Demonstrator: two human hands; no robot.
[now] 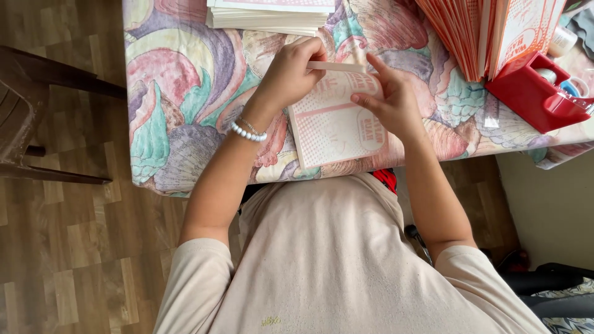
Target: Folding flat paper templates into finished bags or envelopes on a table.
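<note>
A flat white paper bag [331, 127] with pink print lies on the patterned tablecloth [179, 86] at the near edge. My left hand [289, 73], with a white bead bracelet on its wrist, is closed on a thin pale wooden stick [337, 65] laid along the bag's folded top edge. My right hand [390, 99] rests on the bag's upper right part, with the fingers spread and the index finger touching the stick.
A stack of flat white sheets [272, 15] sits at the far edge. Folded orange-and-white bags [489, 31] stand in a row at the back right. A red tape dispenser [538, 93] is at the right. A dark chair [31, 111] stands on the wood floor at the left.
</note>
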